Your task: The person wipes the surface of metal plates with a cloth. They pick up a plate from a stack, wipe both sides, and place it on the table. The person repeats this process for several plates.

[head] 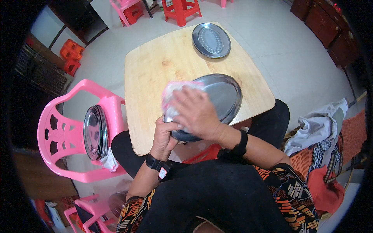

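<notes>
An oval metal tray (223, 97) is tilted over the near edge of a light wooden table (151, 70). My left hand (165, 135) grips its near left rim, thumb on top. My right hand (196, 112), blurred, presses a white and pink cloth (172, 93) onto the tray's left part; its fingers lie spread over the cloth. At the table's far right lies another oval metal plate (211, 40) with a ring of raised marks. Several oval metal trays (94, 132) stand stacked on a pink plastic chair (116, 116) at the left, with a white cloth (110, 160) beside them.
Red stools (182, 11) stand beyond the table, and orange-red stools (71, 52) at the far left. On the right, a grey garment (317, 125) and a red cloth (325, 189) lie over an orange woven seat (354, 128). Wooden cabinets (323, 23) line the upper right.
</notes>
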`<state>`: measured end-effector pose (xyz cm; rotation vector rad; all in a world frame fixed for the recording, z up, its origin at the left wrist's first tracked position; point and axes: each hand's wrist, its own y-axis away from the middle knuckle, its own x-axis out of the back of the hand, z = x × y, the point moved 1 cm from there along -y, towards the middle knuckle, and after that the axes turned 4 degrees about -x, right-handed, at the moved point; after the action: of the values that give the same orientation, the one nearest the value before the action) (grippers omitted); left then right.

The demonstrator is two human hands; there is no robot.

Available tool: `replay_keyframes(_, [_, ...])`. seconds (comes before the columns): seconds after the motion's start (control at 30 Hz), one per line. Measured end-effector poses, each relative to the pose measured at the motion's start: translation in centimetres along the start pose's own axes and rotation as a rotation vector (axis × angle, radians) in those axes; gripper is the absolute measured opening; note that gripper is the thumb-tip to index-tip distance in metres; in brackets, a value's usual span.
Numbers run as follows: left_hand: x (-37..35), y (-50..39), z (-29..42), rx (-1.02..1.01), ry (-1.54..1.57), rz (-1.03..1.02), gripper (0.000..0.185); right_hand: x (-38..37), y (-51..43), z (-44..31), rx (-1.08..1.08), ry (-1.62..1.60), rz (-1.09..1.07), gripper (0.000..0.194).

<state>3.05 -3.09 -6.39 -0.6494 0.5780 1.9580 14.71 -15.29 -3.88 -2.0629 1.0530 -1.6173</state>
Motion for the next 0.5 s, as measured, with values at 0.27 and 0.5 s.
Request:
replay_keyframes(0.27, [1.5,-1.1,-0.8,0.032,0.014,0.03,0.061,-0.5,0.5,3.8,-0.114,0.137,-0.011,0.051])
replay_keyframes(0.5, [1.8,-1.8,-0.5,0.029,0.028,0.087,0.061,0.9,2.6,10.8,-0.447,0.224,-0.071,0.057])
